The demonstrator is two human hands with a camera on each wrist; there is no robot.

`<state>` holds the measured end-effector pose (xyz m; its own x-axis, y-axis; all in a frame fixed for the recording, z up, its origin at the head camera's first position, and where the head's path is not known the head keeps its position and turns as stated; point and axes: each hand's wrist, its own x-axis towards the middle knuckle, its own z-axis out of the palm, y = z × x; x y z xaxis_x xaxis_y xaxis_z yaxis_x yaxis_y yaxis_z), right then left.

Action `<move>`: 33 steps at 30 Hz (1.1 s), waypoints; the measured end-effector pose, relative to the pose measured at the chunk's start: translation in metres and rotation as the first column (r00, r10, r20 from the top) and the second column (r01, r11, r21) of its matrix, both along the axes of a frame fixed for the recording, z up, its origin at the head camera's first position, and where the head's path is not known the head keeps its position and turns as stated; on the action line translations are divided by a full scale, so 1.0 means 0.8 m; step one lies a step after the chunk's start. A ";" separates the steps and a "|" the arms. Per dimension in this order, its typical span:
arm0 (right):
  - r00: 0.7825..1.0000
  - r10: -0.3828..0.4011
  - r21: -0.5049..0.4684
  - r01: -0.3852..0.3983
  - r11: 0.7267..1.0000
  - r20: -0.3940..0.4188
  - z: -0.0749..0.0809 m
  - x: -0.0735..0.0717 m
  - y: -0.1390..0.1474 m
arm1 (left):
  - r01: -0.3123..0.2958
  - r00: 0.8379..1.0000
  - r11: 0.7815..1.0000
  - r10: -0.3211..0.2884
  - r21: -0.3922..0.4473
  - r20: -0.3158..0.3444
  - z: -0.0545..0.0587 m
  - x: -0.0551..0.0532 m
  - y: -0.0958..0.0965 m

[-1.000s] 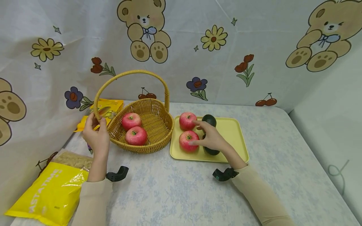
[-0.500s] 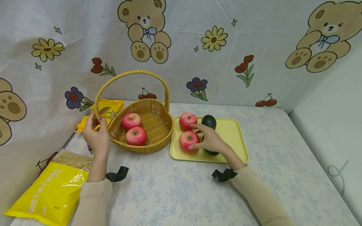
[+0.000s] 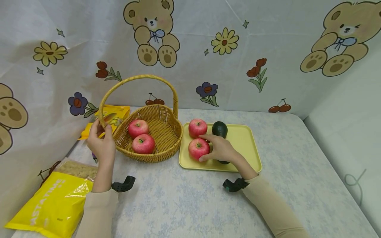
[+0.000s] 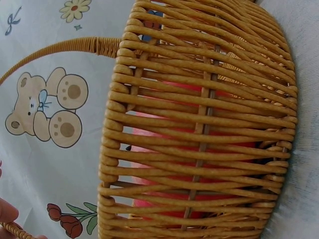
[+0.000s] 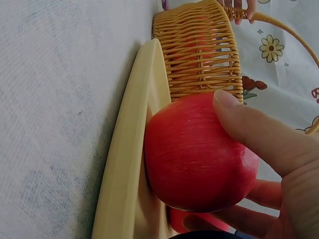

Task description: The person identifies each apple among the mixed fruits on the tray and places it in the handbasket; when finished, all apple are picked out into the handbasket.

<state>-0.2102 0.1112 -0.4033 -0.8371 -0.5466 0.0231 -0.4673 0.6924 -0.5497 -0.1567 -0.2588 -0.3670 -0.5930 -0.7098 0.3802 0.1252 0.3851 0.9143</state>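
Observation:
My left hand (image 3: 102, 143) pinches the left foot of the wicker basket's handle; the wicker basket (image 3: 165, 134) stands on the table with two red apples (image 3: 143, 143) inside. Over a yellow tray (image 3: 245, 145), my right hand (image 3: 223, 149) grips the nearer red apple (image 3: 197, 150). In the right wrist view the thumb lies on this apple (image 5: 199, 154) and the fingers reach round its far side. Another apple (image 3: 197, 127) sits just behind it on the tray. A dark green avocado (image 3: 219, 128) lies beside that one; a second dark fruit is mostly hidden under my right hand.
A yellow pasta bag (image 3: 53, 201) lies at the front left. Behind the left hand is another yellow packet (image 3: 117, 111). A patterned cloth backdrop (image 3: 184, 79) hangs close behind the basket. Pale blue-patterned cloth (image 3: 178, 201) covers the table.
My right hand has come slightly down and its fingers have moved from between the two tray apples onto the nearer one. The left hand stays at the basket handle.

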 end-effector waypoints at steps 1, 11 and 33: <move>1.000 -0.004 0.010 0.004 1.000 0.003 0.000 0.000 0.000 | 0.001 1.000 1.000 -0.001 0.001 0.000 0.000 0.000 0.000; 1.000 -0.007 0.027 0.007 1.000 -0.010 -0.001 0.001 -0.003 | 0.003 1.000 1.000 -0.003 0.006 0.005 0.001 0.000 0.000; 0.998 0.023 -0.147 -0.031 0.989 -0.059 0.013 0.004 0.000 | 0.002 1.000 1.000 -0.002 0.004 0.016 0.001 -0.001 -0.001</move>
